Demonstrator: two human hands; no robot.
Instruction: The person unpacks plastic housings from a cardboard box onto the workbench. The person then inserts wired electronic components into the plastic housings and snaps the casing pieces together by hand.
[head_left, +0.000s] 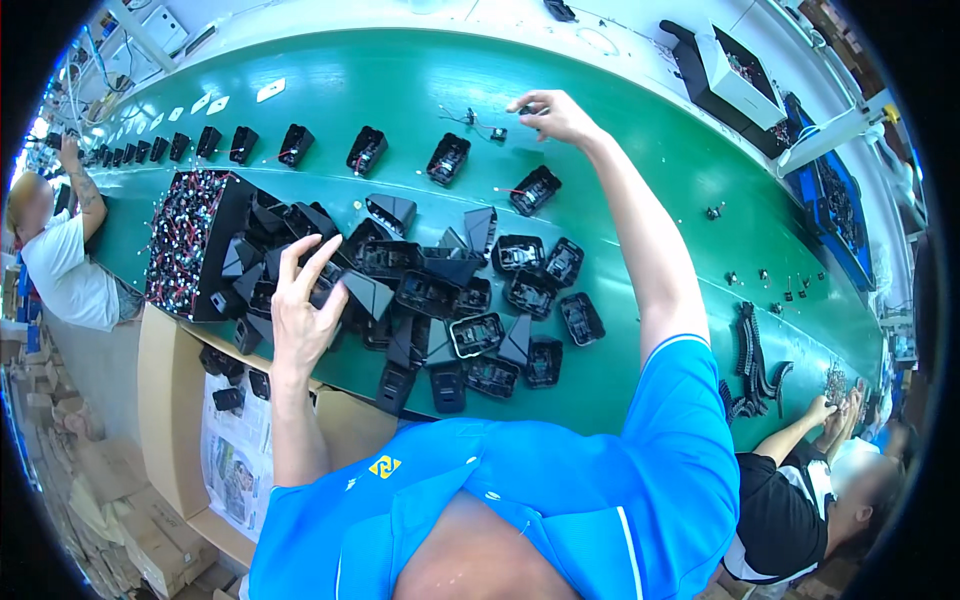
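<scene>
Over the pile of black plastic housings [425, 290], my left hand [300, 320] has its thumb and fingers spread apart. A dark housing shows between them, and I see no firm grip on it. My right hand [560, 118] is stretched out to the far side of the green table, its fingers pinched on a small black part [526, 110]. Just left of these fingers lie small wired parts [497, 133]. Nearer to me, an open black housing [536, 190] with a red wire lies apart from the pile. Another open housing [447, 158] sits to its left.
A black box [232, 205] full of small wired parts stands left of the pile. A row of housings [295, 145] runs down the green table [640, 90]. A cardboard box [170, 400] stands at the near left edge. Co-workers sit at both ends.
</scene>
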